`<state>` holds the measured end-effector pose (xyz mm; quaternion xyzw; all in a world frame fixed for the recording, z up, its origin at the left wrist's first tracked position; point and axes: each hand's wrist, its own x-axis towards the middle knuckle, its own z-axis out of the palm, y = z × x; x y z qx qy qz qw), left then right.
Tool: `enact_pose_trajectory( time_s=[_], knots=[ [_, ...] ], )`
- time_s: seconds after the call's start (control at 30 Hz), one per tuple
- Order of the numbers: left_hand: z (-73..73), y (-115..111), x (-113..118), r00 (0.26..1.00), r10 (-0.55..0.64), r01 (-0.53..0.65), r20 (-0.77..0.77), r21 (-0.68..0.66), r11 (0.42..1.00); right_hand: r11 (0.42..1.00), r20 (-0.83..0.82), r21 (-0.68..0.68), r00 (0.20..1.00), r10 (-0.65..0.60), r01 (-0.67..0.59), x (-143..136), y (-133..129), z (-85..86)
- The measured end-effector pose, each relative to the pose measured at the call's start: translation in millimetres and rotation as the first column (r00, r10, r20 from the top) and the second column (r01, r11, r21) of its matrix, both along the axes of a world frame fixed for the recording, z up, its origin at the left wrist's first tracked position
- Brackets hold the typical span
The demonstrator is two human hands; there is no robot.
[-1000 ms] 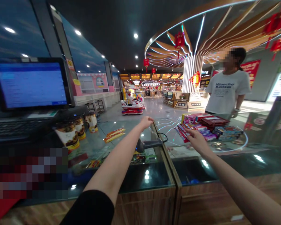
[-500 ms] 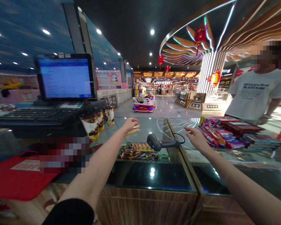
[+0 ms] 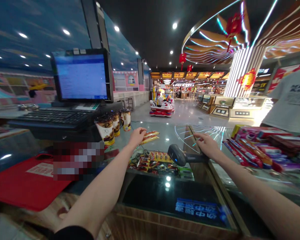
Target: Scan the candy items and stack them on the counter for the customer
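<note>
My left hand (image 3: 137, 136) is over the glass counter, at the left end of some slim snacks in yellow-and-red wrappers (image 3: 150, 136). Its fingers reach forward, partly bent, and nothing shows held in them. My right hand (image 3: 207, 145) is open, its fingers stretched left, close behind the handle of a black barcode scanner (image 3: 178, 156). Whether it touches the handle is unclear. The scanner lies on the counter with a small blue light lit. Below the glass are several small colourful packets (image 3: 157, 161).
Several lidded cups (image 3: 106, 131) stand left, beside a monitor (image 3: 81, 78) and black keyboard (image 3: 52, 118). A red mat (image 3: 22, 186) lies nearer. Stacked bright snack packs (image 3: 255, 150) sit on the right counter. A person in a white T-shirt (image 3: 290, 103) stands beyond them.
The view has turned, so the scene sits further right. My left hand has drawn back left from over the slim snacks. My right hand has come closer to the scanner's handle.
</note>
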<state>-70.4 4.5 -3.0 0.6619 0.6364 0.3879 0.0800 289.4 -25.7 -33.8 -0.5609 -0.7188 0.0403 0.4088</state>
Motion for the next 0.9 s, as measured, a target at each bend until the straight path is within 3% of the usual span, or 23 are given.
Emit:
enact_pose_trajectory(
  time_s=[0.17,0.3,0.5,0.7,0.9],
  knots=[
    [6.7,-17,7,0.918,-0.013,-0.018,-0.396,-0.073,0.997,0.987,0.009,0.054,0.989,0.148,-0.148,3,-2,-12.1],
    [7.2,-24,8,0.84,-0.053,-0.054,-0.54,-0.179,0.982,0.981,0.005,0.066,0.983,0.184,-0.184,9,-8,-12.0],
    [2.3,-21,0,0.828,-0.109,-0.011,-0.549,-0.211,0.977,0.977,0.033,0.088,0.981,0.192,-0.194,12,-14,-9.5],
    [-6.2,-15,-2,0.881,-0.168,0.092,-0.442,-0.189,0.978,0.977,0.082,0.104,0.98,0.179,-0.187,10,-18,-7.5],
    [-1.2,-18,8,0.9,-0.194,0.135,-0.39,-0.172,0.976,0.974,0.12,0.1,0.974,0.192,-0.204,9,-18,-7.9]
  ],
)
